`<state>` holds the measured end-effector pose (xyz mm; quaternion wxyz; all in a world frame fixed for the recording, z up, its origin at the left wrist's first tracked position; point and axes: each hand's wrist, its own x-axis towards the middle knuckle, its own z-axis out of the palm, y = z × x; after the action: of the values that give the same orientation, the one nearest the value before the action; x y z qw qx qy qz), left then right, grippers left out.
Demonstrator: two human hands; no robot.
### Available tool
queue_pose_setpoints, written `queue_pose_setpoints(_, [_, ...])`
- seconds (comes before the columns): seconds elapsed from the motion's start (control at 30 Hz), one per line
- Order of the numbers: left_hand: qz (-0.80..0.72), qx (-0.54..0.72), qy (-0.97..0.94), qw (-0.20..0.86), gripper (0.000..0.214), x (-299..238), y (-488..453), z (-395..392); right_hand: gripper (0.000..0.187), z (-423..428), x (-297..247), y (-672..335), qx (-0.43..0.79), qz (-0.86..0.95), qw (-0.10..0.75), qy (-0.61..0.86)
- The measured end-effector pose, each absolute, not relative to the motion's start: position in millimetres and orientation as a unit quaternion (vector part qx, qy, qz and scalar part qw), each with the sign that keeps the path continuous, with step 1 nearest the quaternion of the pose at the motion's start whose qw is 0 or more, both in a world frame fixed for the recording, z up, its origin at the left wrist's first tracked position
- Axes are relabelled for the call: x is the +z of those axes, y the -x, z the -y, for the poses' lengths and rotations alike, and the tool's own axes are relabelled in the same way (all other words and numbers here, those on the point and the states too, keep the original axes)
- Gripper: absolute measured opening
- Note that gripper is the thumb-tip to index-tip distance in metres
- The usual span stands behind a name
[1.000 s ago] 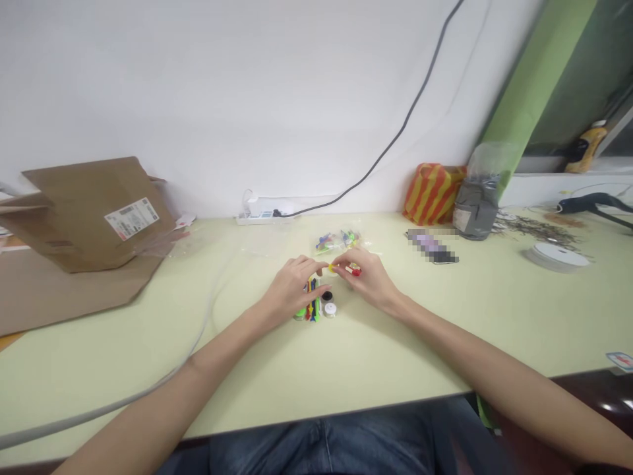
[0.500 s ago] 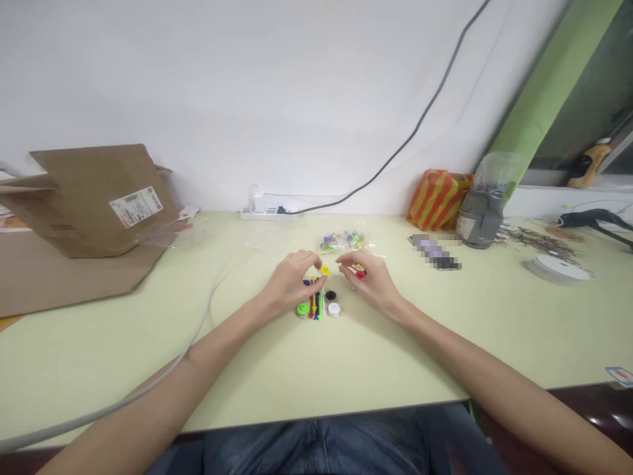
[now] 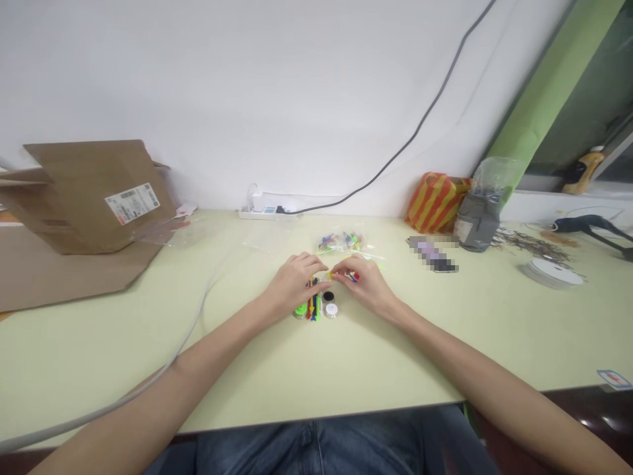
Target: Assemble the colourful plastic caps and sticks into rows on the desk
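My left hand (image 3: 295,280) and my right hand (image 3: 366,282) meet above the table. Between their fingertips is a small yellow round plastic piece (image 3: 330,274), mostly covered by the fingers. My right thumb and forefinger pinch at it from the right; my left fingers close on it from the left. Just below lie several thin coloured plastic sticks with arrow-like ends (image 3: 313,307). A green round piece (image 3: 300,309) sits to their left. On their right are a black round piece (image 3: 329,297) and a white one (image 3: 331,310). Something red (image 3: 355,276) shows beside my right fingers.
Clear bags of coloured parts (image 3: 341,241) lie behind my hands. A power strip (image 3: 260,213) stands by the wall. An open cardboard box (image 3: 89,218) is at left. Rightward are a phone (image 3: 430,254), a striped bag (image 3: 434,204) and a white spool (image 3: 552,272). A grey cable (image 3: 190,330) crosses my left forearm.
My hands have come together. The yellow piece, held by my left fingers before, has shifted slightly right, and my right fingertips have closed at it.
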<state>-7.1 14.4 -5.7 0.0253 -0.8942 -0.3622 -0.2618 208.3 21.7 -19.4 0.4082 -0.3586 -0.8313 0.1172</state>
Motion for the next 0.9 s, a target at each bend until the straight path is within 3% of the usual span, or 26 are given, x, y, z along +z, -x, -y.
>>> queue_pose_setpoints(0.2, [0.463, -0.246, 0.845, 0.109, 0.034, -3.3, 25.9, -30.0, 0.007, -23.3, -20.1, -206.1, 0.057, 0.874, 0.308, 0.372])
queue_pose_setpoints(0.3, [0.539, -0.237, 0.796, 0.144, 0.040, -13.3, 52.6, -49.3, 0.009, -20.6, -21.3, -203.8, 0.054, 0.880, 0.300, 0.365])
queue_pose_setpoints(0.43, [0.607, -0.179, 0.769, 0.088, 0.044, -33.3, 81.5, -67.0, 0.016, -20.1, -17.9, -208.4, 0.069, 0.864, 0.342, 0.364])
queue_pose_setpoints(0.63, [0.593, -0.180, 0.780, 0.090, 0.037, -32.3, 79.0, -68.0, 0.018, -23.3, -13.4, -218.1, 0.073, 0.839, 0.391, 0.372])
queue_pose_setpoints(0.73, [0.580, -0.224, 0.774, 0.119, 0.039, -14.0, 67.9, -59.9, 0.021, -23.2, -11.6, -218.8, 0.066, 0.826, 0.419, 0.371])
queue_pose_setpoints(0.9, [0.416, -0.363, 0.808, 0.205, 0.044, 14.3, 43.9, -35.4, 0.025, -23.8, -7.8, -221.1, 0.035, 0.783, 0.488, 0.383])
